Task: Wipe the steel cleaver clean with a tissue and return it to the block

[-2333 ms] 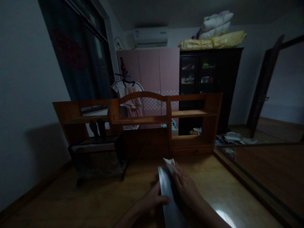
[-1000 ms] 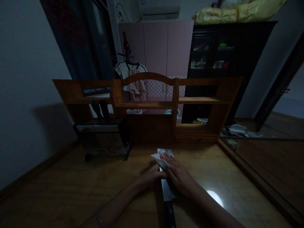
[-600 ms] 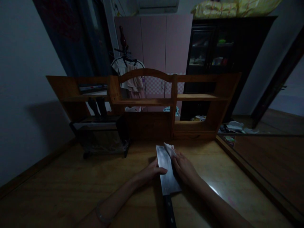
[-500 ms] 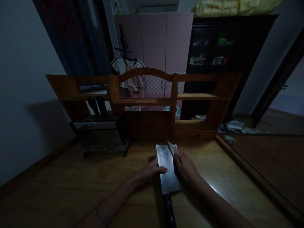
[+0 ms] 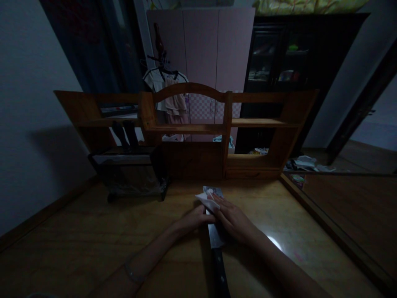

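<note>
A cleaver (image 5: 216, 236) with a broad steel blade and a black riveted handle points away from me over the wooden table, its handle toward me. My left hand (image 5: 196, 218) grips the blade's left edge, with the thumb lying across the flat. On the blade's upper part my right hand (image 5: 231, 217) presses a folded white tissue (image 5: 208, 200); the hand and tissue cover much of the steel. The fingers of my right hand lie over the tissue, closed on it. Nobody holds the cleaver's handle.
A knife block (image 5: 130, 174) with black-handled knives stands at the left on the table (image 5: 124, 244). Behind it runs a wooden shelf unit (image 5: 189, 129) along the table's back. A raised wooden edge (image 5: 325, 223) borders the right side.
My right hand has moved left with the tissue, from the blade's right edge onto its flat face. My left hand still grips the left edge. The view has tilted slightly down.
</note>
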`<action>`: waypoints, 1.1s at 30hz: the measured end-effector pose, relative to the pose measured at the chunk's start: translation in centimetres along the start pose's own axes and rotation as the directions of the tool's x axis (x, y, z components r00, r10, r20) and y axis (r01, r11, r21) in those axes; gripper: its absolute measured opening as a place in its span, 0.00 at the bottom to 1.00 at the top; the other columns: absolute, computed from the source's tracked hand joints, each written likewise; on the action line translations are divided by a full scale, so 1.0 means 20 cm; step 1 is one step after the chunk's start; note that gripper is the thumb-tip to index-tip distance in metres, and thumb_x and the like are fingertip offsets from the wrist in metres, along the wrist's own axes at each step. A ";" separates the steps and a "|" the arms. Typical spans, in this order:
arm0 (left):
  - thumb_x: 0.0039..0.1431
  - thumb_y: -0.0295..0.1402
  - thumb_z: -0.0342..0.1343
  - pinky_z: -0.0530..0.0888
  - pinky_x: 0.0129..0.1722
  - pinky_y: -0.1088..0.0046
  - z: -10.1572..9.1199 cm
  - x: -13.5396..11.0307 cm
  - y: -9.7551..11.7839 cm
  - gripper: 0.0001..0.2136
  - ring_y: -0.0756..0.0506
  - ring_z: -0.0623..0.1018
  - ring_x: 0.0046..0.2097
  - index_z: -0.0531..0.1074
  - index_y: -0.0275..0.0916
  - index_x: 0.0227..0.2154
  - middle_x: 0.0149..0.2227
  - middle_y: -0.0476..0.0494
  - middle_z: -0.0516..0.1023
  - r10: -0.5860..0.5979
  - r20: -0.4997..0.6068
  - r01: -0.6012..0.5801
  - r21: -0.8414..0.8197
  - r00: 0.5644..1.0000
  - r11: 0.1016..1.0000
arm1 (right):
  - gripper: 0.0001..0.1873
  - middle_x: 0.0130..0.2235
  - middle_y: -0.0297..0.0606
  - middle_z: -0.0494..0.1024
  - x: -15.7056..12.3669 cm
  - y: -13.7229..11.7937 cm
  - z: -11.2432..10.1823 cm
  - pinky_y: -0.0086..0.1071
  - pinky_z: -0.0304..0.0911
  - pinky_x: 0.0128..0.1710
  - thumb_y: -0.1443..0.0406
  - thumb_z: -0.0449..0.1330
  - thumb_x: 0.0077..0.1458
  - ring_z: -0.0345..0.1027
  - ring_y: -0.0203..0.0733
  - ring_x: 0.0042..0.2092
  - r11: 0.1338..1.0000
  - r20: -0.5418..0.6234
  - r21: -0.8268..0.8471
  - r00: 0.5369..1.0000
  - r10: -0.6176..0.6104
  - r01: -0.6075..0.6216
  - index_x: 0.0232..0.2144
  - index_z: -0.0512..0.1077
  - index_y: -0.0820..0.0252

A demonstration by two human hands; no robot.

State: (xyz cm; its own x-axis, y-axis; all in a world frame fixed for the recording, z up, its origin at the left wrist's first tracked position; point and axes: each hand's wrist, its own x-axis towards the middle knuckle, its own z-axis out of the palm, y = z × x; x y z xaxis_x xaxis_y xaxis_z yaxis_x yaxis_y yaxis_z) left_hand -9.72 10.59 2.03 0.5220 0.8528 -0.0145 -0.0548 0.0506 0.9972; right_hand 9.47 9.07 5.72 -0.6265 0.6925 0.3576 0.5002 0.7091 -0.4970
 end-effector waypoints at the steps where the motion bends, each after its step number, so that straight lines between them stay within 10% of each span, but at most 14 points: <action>1: 0.47 0.28 0.62 0.66 0.54 0.61 0.00 0.00 0.00 0.23 0.40 0.72 0.50 0.70 0.35 0.50 0.47 0.43 0.75 0.005 0.005 -0.005 -0.014 1.000 1.000 | 0.26 0.68 0.35 0.52 0.00 0.02 0.00 0.45 0.45 0.68 0.57 0.41 0.69 0.44 0.42 0.69 1.000 -0.008 -0.017 1.000 0.015 -0.015 0.66 0.52 0.52; 8: 0.44 0.30 0.68 0.69 0.51 0.61 0.02 -0.02 0.04 0.37 0.38 0.73 0.52 0.60 0.39 0.59 0.52 0.38 0.73 -0.001 0.045 0.006 -0.098 0.999 0.995 | 0.26 0.67 0.39 0.56 0.00 0.14 0.02 0.47 0.48 0.66 0.59 0.41 0.68 0.47 0.45 0.68 0.985 -0.109 -0.111 0.987 0.121 -0.133 0.66 0.54 0.55; 19: 0.62 0.49 0.52 0.64 0.57 0.60 0.07 0.01 0.07 0.26 0.37 0.75 0.53 0.71 0.31 0.52 0.47 0.35 0.78 -0.127 0.027 0.125 -0.473 0.992 0.872 | 0.27 0.67 0.37 0.55 -0.01 0.19 0.05 0.51 0.47 0.67 0.57 0.42 0.68 0.46 0.48 0.68 0.974 -0.336 -0.059 0.923 0.188 -0.219 0.66 0.52 0.52; 33: 0.65 0.52 0.44 0.68 0.53 0.64 0.01 0.06 0.05 0.29 0.41 0.80 0.41 0.74 0.27 0.47 0.38 0.35 0.82 -0.203 0.007 0.139 -0.752 0.979 0.644 | 0.27 0.69 0.33 0.48 0.01 -0.09 0.00 0.48 0.37 0.69 0.60 0.40 0.69 0.38 0.42 0.70 0.994 0.107 -0.066 0.991 -0.085 0.093 0.68 0.43 0.51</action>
State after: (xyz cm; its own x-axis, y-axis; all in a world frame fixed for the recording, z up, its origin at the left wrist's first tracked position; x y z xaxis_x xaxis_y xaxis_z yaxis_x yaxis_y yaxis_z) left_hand -9.06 11.51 3.05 0.5282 0.8213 -0.2157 -0.6032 0.5417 0.5854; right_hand 8.48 7.86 6.77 -0.7274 0.6114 0.3117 0.4781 0.7773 -0.4089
